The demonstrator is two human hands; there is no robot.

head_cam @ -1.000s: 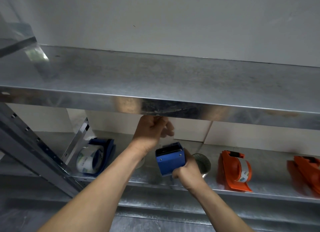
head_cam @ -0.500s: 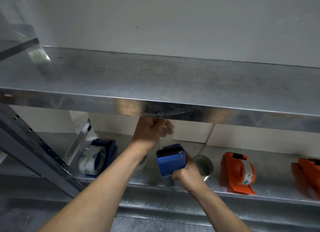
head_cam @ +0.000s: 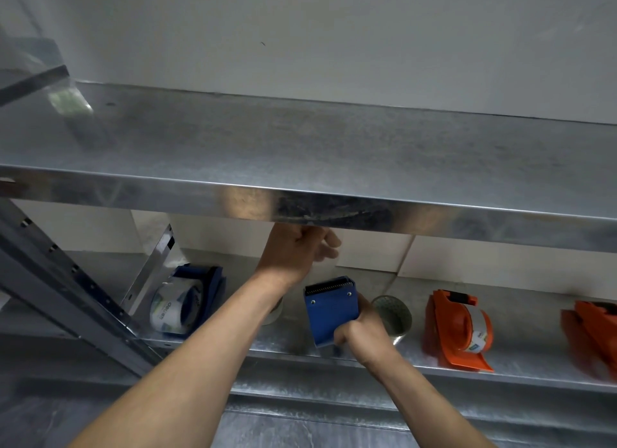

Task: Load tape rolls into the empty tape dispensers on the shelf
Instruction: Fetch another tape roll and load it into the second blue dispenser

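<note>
Above the grip of the right hand [head_cam: 360,336] — blue dispenser [head_cam: 329,310], teeth up.

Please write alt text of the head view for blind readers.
A right hand grips a blue tape dispenser at the lower metal shelf; the left hand, fingers curled, is raised just under the upper shelf. A loaded orange dispenser stands nearby.

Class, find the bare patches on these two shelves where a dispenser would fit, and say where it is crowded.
The upper shelf looks bare. On the lower shelf, a gap lies between the orange dispenser and the far-right orange dispenser. Crowded: the middle, where left hand, right hand, held blue dispenser and tape roll cluster.
</note>
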